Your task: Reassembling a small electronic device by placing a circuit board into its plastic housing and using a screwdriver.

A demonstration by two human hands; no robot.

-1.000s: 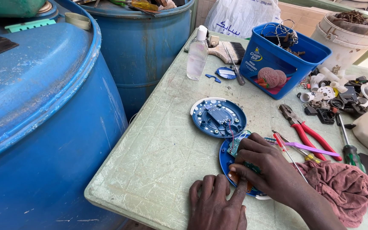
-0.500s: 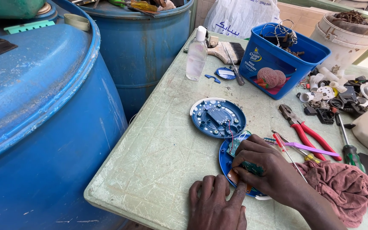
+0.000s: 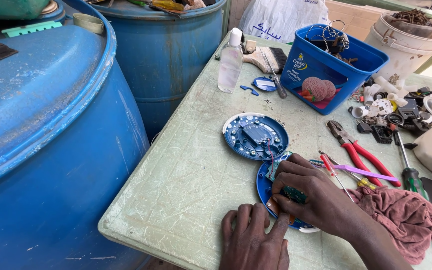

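Note:
A round blue device lies opened in two halves on the pale green table (image 3: 186,180). The far half (image 3: 255,136) faces up, with small parts inside. On the near half (image 3: 265,186) my right hand (image 3: 310,192) pinches a small green circuit board (image 3: 294,194). Thin wires (image 3: 271,155) run between the halves. My left hand (image 3: 253,242) rests flat on the table, its index finger pressing the near half's edge.
Red-handled pliers (image 3: 358,152), screwdrivers (image 3: 407,165), a purple tool and a pink rag (image 3: 401,217) lie to the right. A blue tub (image 3: 326,65), clear bottle (image 3: 230,61), paintbrush (image 3: 266,57) and small parts sit farther back. Big blue barrels (image 3: 51,150) stand to the left.

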